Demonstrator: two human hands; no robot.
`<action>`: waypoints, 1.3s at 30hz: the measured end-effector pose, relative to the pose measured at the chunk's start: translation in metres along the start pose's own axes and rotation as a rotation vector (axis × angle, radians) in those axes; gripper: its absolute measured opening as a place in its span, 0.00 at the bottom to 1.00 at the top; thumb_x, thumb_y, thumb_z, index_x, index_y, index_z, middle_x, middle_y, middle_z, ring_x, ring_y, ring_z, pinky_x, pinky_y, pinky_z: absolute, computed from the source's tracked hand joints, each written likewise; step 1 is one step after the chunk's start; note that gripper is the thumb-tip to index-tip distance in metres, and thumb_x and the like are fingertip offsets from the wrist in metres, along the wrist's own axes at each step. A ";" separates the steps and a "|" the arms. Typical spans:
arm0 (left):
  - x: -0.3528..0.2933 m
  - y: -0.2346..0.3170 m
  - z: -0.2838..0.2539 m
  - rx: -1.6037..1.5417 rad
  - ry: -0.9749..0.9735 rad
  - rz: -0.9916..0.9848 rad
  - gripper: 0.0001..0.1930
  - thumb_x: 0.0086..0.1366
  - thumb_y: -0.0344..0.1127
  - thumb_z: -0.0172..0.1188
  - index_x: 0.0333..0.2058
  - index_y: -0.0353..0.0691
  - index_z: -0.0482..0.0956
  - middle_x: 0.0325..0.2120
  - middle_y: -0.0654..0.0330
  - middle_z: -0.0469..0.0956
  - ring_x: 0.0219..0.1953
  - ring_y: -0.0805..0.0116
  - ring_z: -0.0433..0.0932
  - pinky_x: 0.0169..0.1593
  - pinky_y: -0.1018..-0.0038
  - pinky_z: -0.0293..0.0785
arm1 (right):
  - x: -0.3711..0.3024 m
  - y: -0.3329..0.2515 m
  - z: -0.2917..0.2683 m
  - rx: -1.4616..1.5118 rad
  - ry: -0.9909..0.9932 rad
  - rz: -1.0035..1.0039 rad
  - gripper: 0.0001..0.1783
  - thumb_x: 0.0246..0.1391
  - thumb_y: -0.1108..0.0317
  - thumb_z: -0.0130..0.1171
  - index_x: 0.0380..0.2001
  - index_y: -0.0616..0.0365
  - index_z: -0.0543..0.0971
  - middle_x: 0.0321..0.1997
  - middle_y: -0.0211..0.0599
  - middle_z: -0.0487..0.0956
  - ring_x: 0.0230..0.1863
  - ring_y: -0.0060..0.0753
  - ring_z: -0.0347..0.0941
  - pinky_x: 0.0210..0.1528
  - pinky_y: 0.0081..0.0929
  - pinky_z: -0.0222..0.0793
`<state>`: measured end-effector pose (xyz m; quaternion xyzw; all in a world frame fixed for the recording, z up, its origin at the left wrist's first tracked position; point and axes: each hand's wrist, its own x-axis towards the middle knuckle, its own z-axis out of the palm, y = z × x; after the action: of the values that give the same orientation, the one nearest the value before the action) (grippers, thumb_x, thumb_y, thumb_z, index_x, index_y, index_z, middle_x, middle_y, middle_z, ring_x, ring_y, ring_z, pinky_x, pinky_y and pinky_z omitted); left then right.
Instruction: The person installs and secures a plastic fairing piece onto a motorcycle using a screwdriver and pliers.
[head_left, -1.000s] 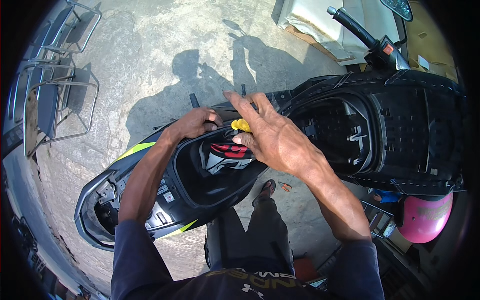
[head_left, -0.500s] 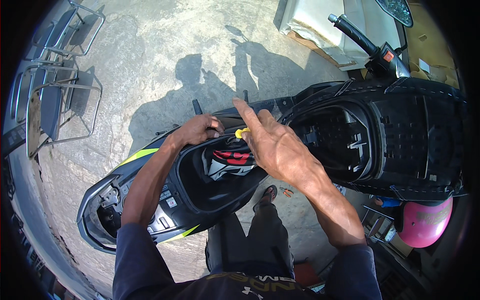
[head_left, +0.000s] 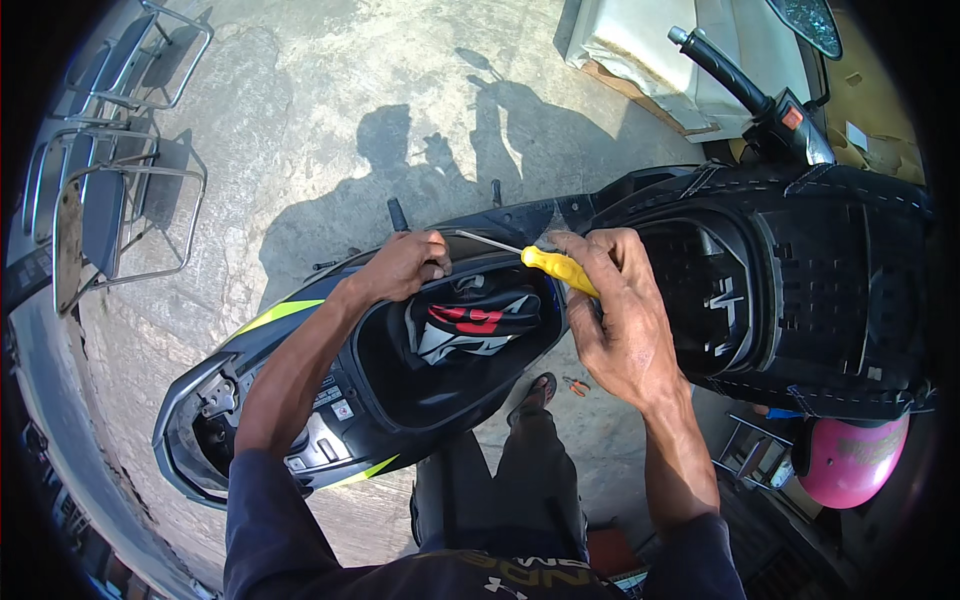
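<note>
A black scooter stands across the view with its seat (head_left: 815, 285) swung up to the right. My left hand (head_left: 405, 267) is closed at the upper edge of the dark side panel (head_left: 465, 242), fingers curled against it. In my right hand (head_left: 632, 330) is a screwdriver with a yellow handle (head_left: 556, 268). Its thin metal shaft points left along the panel edge, with the tip close to my left fingers. Below both hands is the storage box (head_left: 400, 395) under the seat. A folded black, red and white cloth item (head_left: 475, 320) lies in it.
Metal-framed chairs (head_left: 105, 215) stand at the left on the concrete. A handlebar grip (head_left: 715, 70) and a white-covered block (head_left: 650, 50) are at the upper right. Orange-handled pliers (head_left: 577, 386) lie on the ground; a pink helmet (head_left: 855, 460) is at the lower right.
My right hand has drawn back to the right and turned, bringing the screwdriver's handle and shaft into full view. My left hand stays at the panel edge, with its fingers more curled.
</note>
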<state>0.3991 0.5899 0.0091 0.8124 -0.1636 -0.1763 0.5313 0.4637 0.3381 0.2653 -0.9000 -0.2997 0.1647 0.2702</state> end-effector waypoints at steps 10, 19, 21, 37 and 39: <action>-0.001 0.022 0.002 0.149 0.008 -0.040 0.07 0.64 0.26 0.64 0.41 0.35 0.84 0.38 0.52 0.78 0.47 0.51 0.78 0.50 0.59 0.76 | -0.071 0.016 -0.004 0.151 0.083 0.254 0.30 0.48 0.86 0.59 0.57 0.62 0.80 0.46 0.43 0.71 0.47 0.43 0.71 0.54 0.37 0.70; 0.023 0.040 -0.015 0.757 -0.404 0.213 0.09 0.67 0.32 0.54 0.44 0.38 0.76 0.43 0.53 0.74 0.49 0.53 0.80 0.43 0.62 0.83 | -0.158 0.014 0.022 0.184 -0.040 0.355 0.24 0.53 0.82 0.60 0.55 0.61 0.81 0.46 0.45 0.72 0.49 0.45 0.73 0.54 0.37 0.71; 0.028 0.040 -0.017 0.820 -0.481 0.242 0.10 0.68 0.34 0.53 0.44 0.38 0.76 0.42 0.53 0.75 0.47 0.54 0.81 0.41 0.61 0.84 | -0.174 0.013 0.031 0.196 -0.053 0.312 0.24 0.53 0.82 0.60 0.55 0.61 0.81 0.46 0.45 0.72 0.49 0.46 0.73 0.54 0.38 0.71; 0.053 0.068 0.034 0.984 -0.356 -0.661 0.14 0.64 0.41 0.60 0.37 0.40 0.89 0.39 0.45 0.87 0.45 0.46 0.88 0.50 0.57 0.84 | -0.294 0.036 0.006 0.225 0.253 0.422 0.22 0.53 0.80 0.60 0.53 0.61 0.82 0.49 0.46 0.72 0.53 0.51 0.74 0.54 0.40 0.74; 0.060 0.047 0.062 0.937 -0.381 -0.700 0.16 0.67 0.45 0.58 0.38 0.42 0.90 0.40 0.48 0.87 0.48 0.48 0.87 0.51 0.59 0.84 | -0.320 0.031 0.002 0.245 0.311 0.458 0.23 0.53 0.81 0.60 0.54 0.63 0.82 0.47 0.45 0.72 0.52 0.50 0.73 0.53 0.41 0.73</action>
<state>0.4200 0.4949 0.0220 0.9192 -0.0393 -0.3916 -0.0102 0.2316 0.1169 0.2892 -0.9192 -0.0218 0.1165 0.3754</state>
